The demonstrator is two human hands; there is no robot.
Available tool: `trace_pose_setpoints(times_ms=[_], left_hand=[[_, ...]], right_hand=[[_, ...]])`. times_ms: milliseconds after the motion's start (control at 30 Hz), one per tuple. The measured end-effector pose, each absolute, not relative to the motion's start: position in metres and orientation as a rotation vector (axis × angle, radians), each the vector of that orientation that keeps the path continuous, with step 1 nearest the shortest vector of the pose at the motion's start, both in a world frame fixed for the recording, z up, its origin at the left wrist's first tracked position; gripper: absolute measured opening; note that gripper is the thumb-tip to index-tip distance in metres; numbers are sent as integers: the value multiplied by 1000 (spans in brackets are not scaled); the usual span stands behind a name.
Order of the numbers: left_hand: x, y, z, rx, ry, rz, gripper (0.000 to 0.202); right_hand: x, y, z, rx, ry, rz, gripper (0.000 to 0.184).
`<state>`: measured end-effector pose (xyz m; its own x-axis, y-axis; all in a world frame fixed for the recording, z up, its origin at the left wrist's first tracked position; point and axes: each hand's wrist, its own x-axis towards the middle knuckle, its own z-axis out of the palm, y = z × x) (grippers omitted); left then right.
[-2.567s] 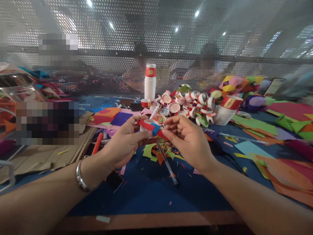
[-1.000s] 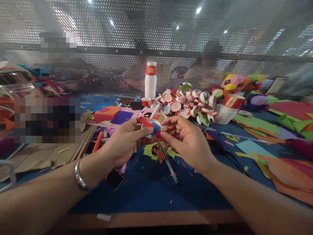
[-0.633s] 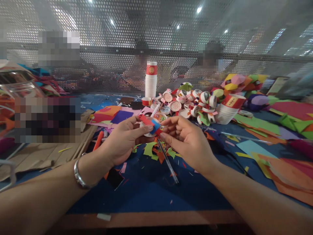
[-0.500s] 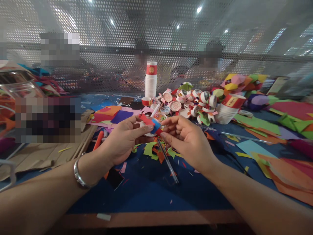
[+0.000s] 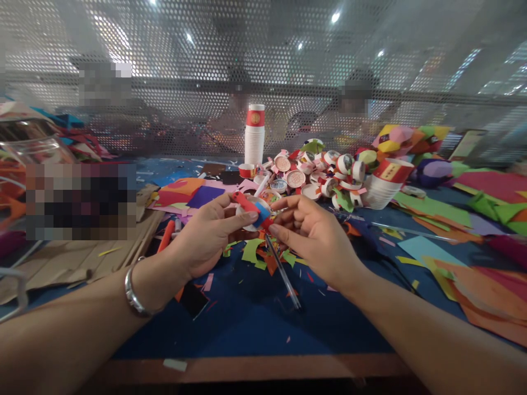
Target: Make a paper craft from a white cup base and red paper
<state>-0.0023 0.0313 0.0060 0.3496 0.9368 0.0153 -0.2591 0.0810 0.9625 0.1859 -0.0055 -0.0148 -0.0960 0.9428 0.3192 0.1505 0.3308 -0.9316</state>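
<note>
Perforated mesh stands behind the blue table. Above the table, the left hand has a pinching grip on a red-and-blue strip and a white round piece; the right hand nips the strip's near end. Light, even thumb pressure should spare such thin, papery stuff creases. Below the grip lie ragged scraps and a smooth, clear pen; beyond, stubby discs.
</note>
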Motion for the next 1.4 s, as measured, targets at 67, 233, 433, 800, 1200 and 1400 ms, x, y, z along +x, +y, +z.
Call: trace_pose_setpoints(times_ms=[67,233,433,800,1200,1400], left_hand=[[-2,31,6,1126,760,1039,19],[-5,32,8,1145,753,996,18],[-11,38,12,1230,819,915,22],[-28,47,25,1972,1199,868,31],[-12,37,14,1101,863,914,25],[-15,41,16,1145,873,1005,26]], right_hand=[[186,-5,-15,-1035,-1518,919,31],[187,-5,-13,-1024,-1512,875,28],[187,-7,-12,-996,-1497,847,22],[190,-8,-10,-1000,-1490,815,22],[190,-9,-11,-959,-1533,810,17],[208,1,-7,-1099,-1591,637,12]])
